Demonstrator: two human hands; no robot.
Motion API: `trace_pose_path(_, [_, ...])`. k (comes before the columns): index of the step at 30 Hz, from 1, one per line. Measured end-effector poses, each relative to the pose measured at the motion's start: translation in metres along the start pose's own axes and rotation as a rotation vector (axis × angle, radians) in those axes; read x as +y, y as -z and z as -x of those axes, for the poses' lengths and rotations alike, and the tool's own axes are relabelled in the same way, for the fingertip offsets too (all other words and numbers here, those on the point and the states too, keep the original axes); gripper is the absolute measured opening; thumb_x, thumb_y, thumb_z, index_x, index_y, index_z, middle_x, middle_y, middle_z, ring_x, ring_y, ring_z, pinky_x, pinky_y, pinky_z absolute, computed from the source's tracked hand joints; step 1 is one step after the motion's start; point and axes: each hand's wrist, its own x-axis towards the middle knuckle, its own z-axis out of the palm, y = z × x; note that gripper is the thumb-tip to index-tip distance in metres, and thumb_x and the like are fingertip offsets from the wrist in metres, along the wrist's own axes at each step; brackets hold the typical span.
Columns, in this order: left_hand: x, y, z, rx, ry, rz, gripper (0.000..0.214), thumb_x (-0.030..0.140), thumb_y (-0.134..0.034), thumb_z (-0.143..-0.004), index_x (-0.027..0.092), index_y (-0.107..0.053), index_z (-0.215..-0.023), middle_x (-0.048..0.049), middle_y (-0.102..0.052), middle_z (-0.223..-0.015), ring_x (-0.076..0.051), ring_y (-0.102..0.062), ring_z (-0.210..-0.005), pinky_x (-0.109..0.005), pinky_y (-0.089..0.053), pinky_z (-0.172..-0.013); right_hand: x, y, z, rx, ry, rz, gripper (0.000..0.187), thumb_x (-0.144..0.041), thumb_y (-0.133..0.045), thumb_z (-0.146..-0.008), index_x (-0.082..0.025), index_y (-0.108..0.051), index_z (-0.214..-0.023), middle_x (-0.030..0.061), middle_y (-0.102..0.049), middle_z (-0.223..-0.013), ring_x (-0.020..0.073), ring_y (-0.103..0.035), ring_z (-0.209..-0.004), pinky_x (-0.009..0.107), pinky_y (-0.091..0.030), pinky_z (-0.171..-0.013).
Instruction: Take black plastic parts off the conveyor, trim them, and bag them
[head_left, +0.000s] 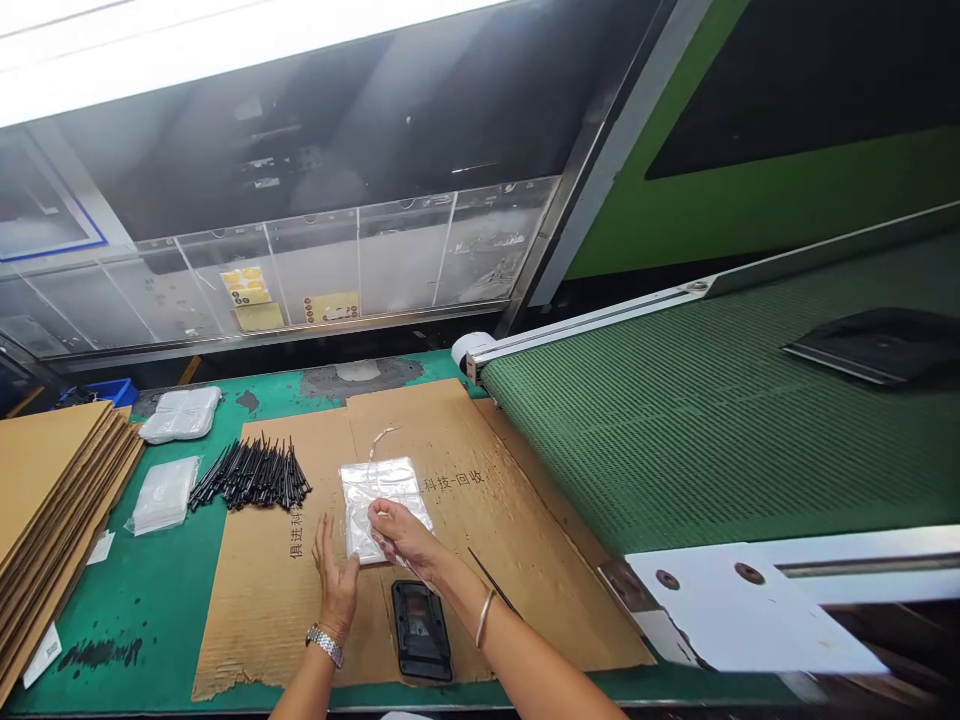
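A clear plastic bag [379, 505] lies on a flattened cardboard sheet [480, 520], with a thin pale strand [380, 440] curving up from its top edge. My right hand [403, 535], with a thin bangle on the wrist, pinches the bag near its right side. My left hand [336, 580], wearing a metal wristwatch, stands with fingers apart at the bag's lower left edge. Below both hands lies a black rectangular device [421, 630]. A thin black rod [493, 582] lies just past my right forearm.
A pile of black cable ties [251, 475] and bundles of clear bags [180, 414] lie on the green workbench [150, 590]. Stacked cardboard sheets [52, 500] fill the left side. A green conveyor belt [712, 430] runs along the right, carrying a flat black object [877, 345].
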Motion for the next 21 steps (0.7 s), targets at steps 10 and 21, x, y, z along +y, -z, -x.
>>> trace_pose_path(10, [0.045, 0.027, 0.025, -0.247, -0.005, 0.227, 0.033, 0.046, -0.056, -0.073, 0.015, -0.066, -0.066, -0.0024, -0.057, -0.060, -0.016, -0.049, -0.060, -0.028, -0.041, -0.060, 0.002, -0.006, 0.062, -0.069, -0.029, -0.038, 0.049, -0.064, -0.057, -0.065, -0.017, -0.045, -0.068, -0.0086, -0.040, -0.048, 0.0028, -0.027, -0.036, 0.018, -0.018, -0.035])
trace_pose_path(21, [0.050, 0.039, 0.029, -0.252, 0.090, 0.294, 0.041, 0.051, -0.058, -0.069, 0.012, -0.067, -0.072, 0.0046, -0.041, -0.046, -0.009, -0.034, -0.044, -0.023, -0.028, -0.043, 0.007, 0.003, 0.098, -0.018, -0.003, 0.034, 0.055, -0.067, -0.061, -0.057, -0.018, -0.037, -0.054, -0.0086, -0.033, -0.046, 0.0035, -0.025, -0.042, 0.020, -0.016, -0.042])
